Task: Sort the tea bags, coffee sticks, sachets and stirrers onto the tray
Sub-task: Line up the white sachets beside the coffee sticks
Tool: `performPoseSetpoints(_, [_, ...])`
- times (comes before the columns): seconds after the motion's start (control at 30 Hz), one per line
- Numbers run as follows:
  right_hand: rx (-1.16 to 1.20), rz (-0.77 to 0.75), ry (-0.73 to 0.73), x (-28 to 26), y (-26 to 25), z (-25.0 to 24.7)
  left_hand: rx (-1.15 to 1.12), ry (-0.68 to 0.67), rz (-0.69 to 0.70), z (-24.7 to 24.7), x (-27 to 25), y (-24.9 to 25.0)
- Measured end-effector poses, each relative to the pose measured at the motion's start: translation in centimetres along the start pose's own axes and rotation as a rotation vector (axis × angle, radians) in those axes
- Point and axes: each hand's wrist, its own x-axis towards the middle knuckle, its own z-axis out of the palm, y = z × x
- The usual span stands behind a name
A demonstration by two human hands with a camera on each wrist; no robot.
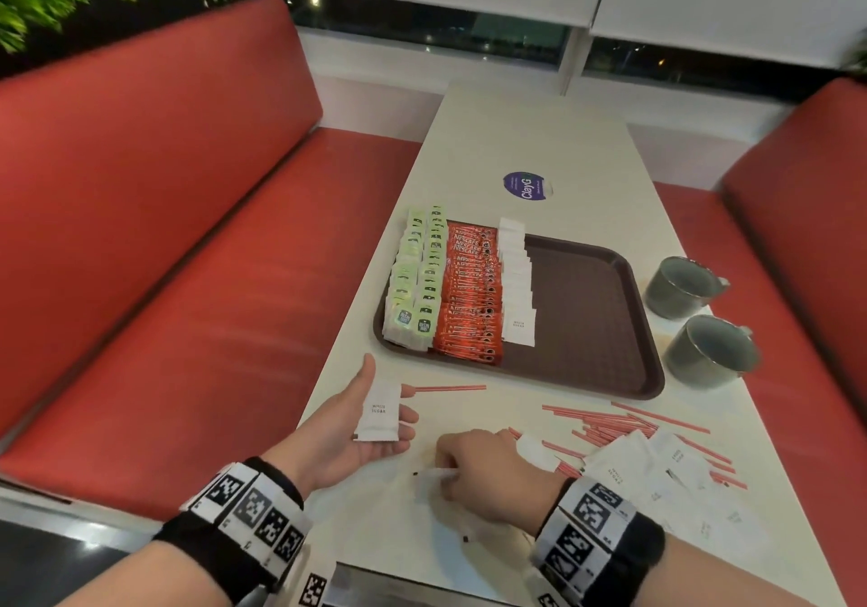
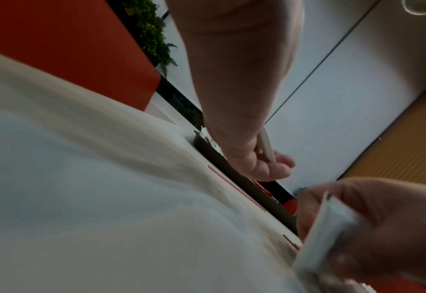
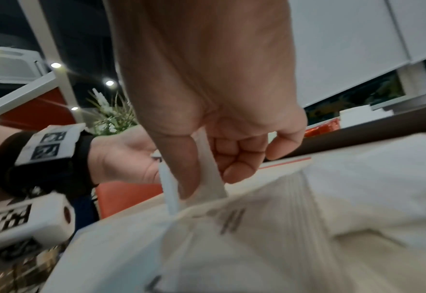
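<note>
Tea bags (image 1: pixel 415 273), coffee sticks (image 1: pixel 471 294) and some sachets fill the tray (image 1: pixel 591 306) at frame centre; loose sachets (image 1: pixel 657 470) and stirrers (image 1: pixel 624 423) wait lower right, left hand (image 1: pixel 349 423) cupping one sachet (image 1: pixel 379 411), right hand (image 1: pixel 488 470) pinching another (image 3: pixel 210 168).

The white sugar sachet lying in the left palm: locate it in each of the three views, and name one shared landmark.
Head: white sugar sachet lies in the left hand, near the table's front-left edge.
Left wrist: seen edge-on, centre right.
Right wrist: thin white edge, left of centre.
Landmark: the brown tray.
</note>
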Motion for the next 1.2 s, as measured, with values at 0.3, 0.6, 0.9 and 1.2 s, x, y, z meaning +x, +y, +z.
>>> performPoseSetpoints(0.3, [0.244, -0.124, 0.140, -0.7, 0.2, -5.6, 0.520, -0.374, 0.068, 0.8, 0.1, 0.0])
performPoseSetpoints(0.6, [0.160, -0.047, 0.377, -1.7, 1.6, -4.7, 0.443, -0.280, -0.002, 1.8, 0.1, -0.1])
performPoseSetpoints(0.9, [-0.317, 0.041, 0.096, -3.1, 3.4, 0.3, 0.419, -0.192, -0.062, 0.5, 0.5, -0.4])
performPoseSetpoints(1.2, [-0.135, 0.091, 0.152, -2.5, 4.1, -0.7, 0.551, -0.165, -0.008, 2.4, 0.7, 0.1])
